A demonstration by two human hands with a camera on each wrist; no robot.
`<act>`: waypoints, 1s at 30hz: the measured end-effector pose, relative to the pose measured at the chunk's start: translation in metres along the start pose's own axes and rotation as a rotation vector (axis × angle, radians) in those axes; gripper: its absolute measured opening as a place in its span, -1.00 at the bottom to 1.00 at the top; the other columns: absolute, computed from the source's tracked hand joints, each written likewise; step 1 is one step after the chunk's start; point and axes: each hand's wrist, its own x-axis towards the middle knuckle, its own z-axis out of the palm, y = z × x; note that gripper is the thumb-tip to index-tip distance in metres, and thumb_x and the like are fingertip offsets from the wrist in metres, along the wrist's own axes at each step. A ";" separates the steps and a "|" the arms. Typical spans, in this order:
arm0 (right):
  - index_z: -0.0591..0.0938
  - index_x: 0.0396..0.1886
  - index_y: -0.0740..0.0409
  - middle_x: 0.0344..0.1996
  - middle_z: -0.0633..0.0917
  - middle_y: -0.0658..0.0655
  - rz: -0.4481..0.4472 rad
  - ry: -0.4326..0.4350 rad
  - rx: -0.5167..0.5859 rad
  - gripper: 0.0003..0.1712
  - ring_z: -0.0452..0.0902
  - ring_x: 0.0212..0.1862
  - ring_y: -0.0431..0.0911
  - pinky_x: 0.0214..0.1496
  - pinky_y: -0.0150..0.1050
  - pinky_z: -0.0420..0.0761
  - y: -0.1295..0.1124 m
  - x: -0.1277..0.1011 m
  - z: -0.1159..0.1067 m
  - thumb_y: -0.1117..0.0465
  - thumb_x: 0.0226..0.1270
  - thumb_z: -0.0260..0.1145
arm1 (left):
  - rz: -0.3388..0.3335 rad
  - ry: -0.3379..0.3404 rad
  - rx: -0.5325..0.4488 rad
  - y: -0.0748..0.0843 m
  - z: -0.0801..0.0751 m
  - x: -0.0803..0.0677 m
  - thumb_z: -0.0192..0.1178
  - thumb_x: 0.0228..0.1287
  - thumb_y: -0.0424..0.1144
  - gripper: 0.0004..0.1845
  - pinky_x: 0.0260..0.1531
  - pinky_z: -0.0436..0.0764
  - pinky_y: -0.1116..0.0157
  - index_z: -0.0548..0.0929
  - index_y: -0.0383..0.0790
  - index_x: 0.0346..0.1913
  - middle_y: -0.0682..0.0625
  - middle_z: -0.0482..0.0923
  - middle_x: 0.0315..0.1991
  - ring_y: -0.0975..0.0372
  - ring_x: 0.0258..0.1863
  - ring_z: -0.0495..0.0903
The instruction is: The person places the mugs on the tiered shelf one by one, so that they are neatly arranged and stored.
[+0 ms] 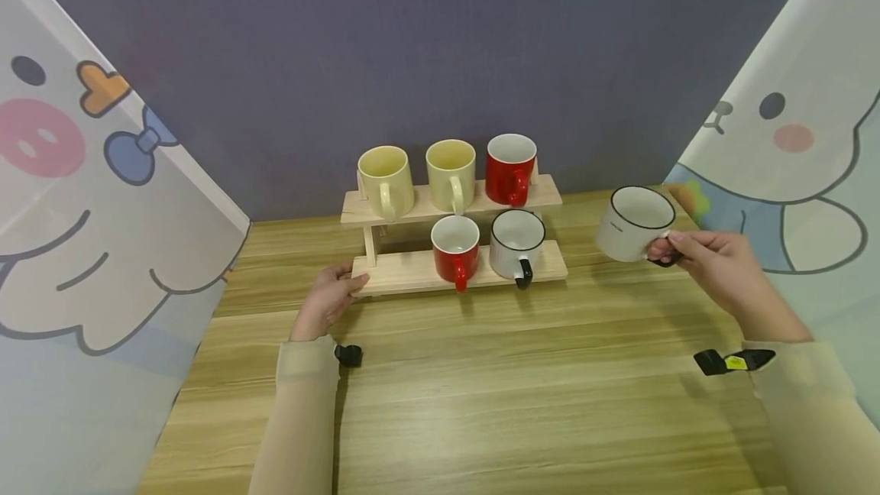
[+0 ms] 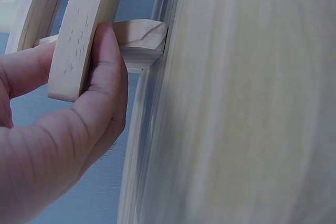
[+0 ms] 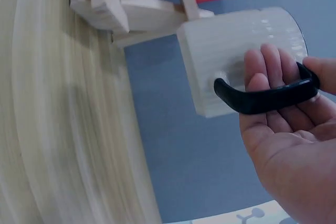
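Note:
My right hand (image 1: 725,270) holds a white mug (image 1: 624,234) with a dark rim by its black handle (image 3: 268,99), right of a two-tier wooden mug rack (image 1: 402,272). In the right wrist view, the fingers pass through the handle and the thumb lies at its end near the rim. My left hand (image 1: 326,298) grips the left end of the rack's lower shelf (image 2: 79,40) between thumb and fingers. On that shelf stand a red mug (image 1: 450,258) and another black-handled white mug (image 1: 505,258), handles facing me.
Along the upper shelf stand two yellow mugs (image 1: 395,174) (image 1: 447,174) and a red mug (image 1: 500,178). Behind the rack rises a grey-blue wall (image 1: 440,44). White panels with cartoon animals (image 1: 55,250) flank the wood-grain table (image 1: 467,403) on both sides.

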 end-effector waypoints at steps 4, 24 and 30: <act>0.59 -0.13 0.77 -0.26 0.76 0.30 -0.068 -0.126 0.025 -0.67 0.70 -0.15 -0.03 -0.10 -0.31 0.65 -0.005 -0.003 0.007 0.45 0.61 0.05 | 0.010 0.007 0.009 -0.006 -0.001 0.005 0.19 0.53 -0.28 -0.15 0.12 0.53 0.22 -0.12 -0.57 0.55 -0.38 0.08 0.47 0.06 0.21 0.37; 0.58 -0.06 0.71 -0.15 0.71 0.36 -0.138 -0.588 0.101 -0.58 0.65 -0.03 0.08 0.06 -0.17 0.60 -0.016 -0.016 0.045 0.71 0.51 -0.26 | 0.009 0.002 -0.002 -0.005 -0.001 0.005 0.17 0.54 -0.29 -0.14 0.24 0.43 0.13 -0.16 -0.58 0.55 -0.38 0.02 0.49 0.04 0.25 0.30; 0.59 -0.09 0.70 -0.20 0.73 0.36 -0.073 -0.615 0.066 -0.65 0.66 -0.05 0.07 0.06 -0.14 0.62 -0.018 -0.016 0.071 0.67 0.53 -0.15 | 0.008 0.007 0.018 -0.006 -0.002 0.005 0.19 0.54 -0.27 -0.14 0.08 0.54 0.27 -0.14 -0.57 0.56 -0.37 0.06 0.48 0.14 0.12 0.40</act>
